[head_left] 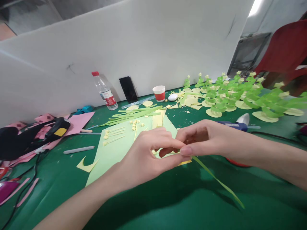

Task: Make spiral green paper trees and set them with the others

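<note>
My left hand (148,153) and my right hand (203,137) meet over a green table (168,204). Both pinch a long green paper strip (218,182), which trails down to the right from the fingers. Under the hands lies a light green paper sheet (112,150) with small yellow paper bits on it. More green strips (134,115) lie at the sheet's far end.
Several finished green paper trees on yellow discs (240,95) crowd the back right. A water bottle (105,91), a black phone (128,88), a paper cup (159,93), a glue gun (237,123), glue sticks (79,149) and pink paper (79,123) lie around. A white board (134,48) walls the back.
</note>
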Tool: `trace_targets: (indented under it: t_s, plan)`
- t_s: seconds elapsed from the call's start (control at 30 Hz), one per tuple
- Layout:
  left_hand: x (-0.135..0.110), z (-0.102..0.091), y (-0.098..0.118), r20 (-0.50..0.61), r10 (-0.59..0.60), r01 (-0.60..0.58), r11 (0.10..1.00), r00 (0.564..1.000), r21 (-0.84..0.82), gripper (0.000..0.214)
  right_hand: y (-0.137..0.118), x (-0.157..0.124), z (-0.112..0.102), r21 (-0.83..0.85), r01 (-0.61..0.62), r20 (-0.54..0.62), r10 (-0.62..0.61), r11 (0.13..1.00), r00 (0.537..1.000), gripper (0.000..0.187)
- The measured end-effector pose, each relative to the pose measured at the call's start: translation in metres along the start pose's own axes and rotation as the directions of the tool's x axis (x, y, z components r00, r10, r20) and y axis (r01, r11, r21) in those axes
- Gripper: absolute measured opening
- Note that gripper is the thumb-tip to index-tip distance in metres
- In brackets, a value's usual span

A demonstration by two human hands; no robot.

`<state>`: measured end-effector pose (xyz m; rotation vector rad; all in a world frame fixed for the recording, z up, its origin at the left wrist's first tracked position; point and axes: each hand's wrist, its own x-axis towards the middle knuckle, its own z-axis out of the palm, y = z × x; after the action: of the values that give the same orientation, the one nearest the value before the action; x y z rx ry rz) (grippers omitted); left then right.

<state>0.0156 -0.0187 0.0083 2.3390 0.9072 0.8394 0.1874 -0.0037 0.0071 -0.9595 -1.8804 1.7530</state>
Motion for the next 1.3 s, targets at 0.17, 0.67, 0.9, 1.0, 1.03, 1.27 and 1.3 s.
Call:
trace_targets:
  t_s: [0.17,0.67,0.9,1.0,1.03,1.27,1.3]
  plan:
    - [0.001,-0.001,0.001,-0.087,-0.022,0.019,0.999,0.996,-0.037,0.012,-0.003,-0.001,-0.004,-0.045,-0.003,0.04,0.005,0.999,0.999,0.005]
    - [0.0,0.004,0.004,-0.02,-0.204,0.197,0.964,0.979,-0.18,0.023,0.003,0.0,0.009,-0.074,0.014,-0.046,-0.018,0.997,0.999,0.018]
    - [-0.002,-0.004,-0.002,0.097,0.043,-0.043,0.999,0.994,0.0,0.013,-0.002,-0.001,0.001,-0.043,-0.051,-0.027,0.049,0.998,0.998,0.014]
    - [-0.003,-0.006,-0.002,0.126,0.061,-0.06,0.998,0.99,-0.009,0.014,-0.002,0.0,-0.002,-0.087,-0.054,0.015,0.055,0.995,0.998,0.012]
    - [-0.003,-0.006,-0.002,0.109,0.042,-0.042,0.999,0.993,-0.006,0.014,-0.001,0.0,-0.003,-0.104,-0.038,0.034,0.042,0.994,0.999,0.012]
    - [-0.003,-0.001,-0.002,0.013,-0.191,0.189,0.953,0.981,-0.236,0.026,0.005,0.001,-0.001,-0.168,0.006,0.084,0.008,0.986,0.996,0.013]
    - [-0.003,-0.001,-0.003,0.014,-0.204,0.201,0.946,0.979,-0.255,0.028,0.005,0.001,0.001,-0.151,-0.001,0.062,0.01,0.989,0.998,0.013]
